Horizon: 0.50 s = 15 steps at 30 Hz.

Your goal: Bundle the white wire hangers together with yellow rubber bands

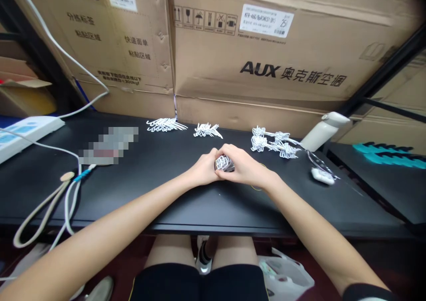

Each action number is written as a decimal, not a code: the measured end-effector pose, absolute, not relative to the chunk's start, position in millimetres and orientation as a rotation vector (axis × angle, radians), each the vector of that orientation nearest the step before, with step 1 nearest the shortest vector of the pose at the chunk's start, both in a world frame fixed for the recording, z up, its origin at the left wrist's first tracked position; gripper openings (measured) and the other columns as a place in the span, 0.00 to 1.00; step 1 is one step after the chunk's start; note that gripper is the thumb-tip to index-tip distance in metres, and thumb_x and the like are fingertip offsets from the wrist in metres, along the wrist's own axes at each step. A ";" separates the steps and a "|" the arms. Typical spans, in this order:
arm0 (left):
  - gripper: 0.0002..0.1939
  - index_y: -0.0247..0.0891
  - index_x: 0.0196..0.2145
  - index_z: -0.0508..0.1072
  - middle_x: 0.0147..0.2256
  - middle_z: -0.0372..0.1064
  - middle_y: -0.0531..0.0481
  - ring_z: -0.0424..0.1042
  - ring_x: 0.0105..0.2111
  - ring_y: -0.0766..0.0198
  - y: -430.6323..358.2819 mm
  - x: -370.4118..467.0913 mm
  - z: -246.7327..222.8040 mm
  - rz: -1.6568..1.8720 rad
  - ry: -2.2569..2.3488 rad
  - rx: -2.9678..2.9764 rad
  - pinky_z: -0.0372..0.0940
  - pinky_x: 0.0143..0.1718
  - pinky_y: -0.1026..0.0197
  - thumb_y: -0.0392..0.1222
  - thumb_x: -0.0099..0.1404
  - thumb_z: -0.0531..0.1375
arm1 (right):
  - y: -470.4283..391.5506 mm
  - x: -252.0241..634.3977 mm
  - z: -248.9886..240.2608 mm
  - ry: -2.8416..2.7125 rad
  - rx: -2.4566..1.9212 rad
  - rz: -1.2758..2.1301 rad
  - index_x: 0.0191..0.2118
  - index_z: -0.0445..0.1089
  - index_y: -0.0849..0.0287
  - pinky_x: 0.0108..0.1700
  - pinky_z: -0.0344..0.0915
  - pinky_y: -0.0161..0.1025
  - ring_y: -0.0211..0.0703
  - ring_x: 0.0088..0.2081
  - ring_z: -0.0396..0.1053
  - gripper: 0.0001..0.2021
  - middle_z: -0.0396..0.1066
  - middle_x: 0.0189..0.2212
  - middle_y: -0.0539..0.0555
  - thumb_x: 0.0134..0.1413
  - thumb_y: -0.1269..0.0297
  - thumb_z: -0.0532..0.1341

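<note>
L hand (205, 167) + R hand (240, 162): fingers curled closed w/ small gap, both on white hook bundle (225, 163), held betw. them. Risk: uneven squeeze → pcs slip out or hooks tangle; thin loop (255, 188) nr R wrist may snag. Counter (166, 203) edge body-side of fingers, drop risk if hands drift back. White piles (208, 130) beyond fingers; bottle (321, 134) limits far R. Open room L of fingers.

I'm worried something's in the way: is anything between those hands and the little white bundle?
Nothing visible is in the way. The left hand and right hand are wrapped around the white bundle.
</note>
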<state>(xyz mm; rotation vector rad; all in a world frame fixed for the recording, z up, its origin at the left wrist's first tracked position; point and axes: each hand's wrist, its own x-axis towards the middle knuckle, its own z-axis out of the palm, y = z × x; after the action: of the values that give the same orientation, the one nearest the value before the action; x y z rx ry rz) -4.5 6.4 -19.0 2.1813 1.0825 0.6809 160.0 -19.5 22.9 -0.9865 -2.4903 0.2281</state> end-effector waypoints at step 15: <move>0.20 0.33 0.40 0.72 0.36 0.73 0.46 0.71 0.34 0.59 14.6 -7.7 -17.1 0.819 0.927 1.799 0.65 0.37 0.58 0.51 0.55 0.62 | 5.1 172.9 1.4 -1.640 -0.950 0.538 0.43 0.66 0.58 0.42 0.69 0.42 0.44 0.40 0.72 0.16 0.72 0.39 0.56 0.50 0.58 0.63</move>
<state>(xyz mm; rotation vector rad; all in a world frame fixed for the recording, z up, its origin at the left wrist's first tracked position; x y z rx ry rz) -7.7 14.6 -17.1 1.7990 0.9272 0.8194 172.9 5.1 1.4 -0.9502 -1.6401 0.5379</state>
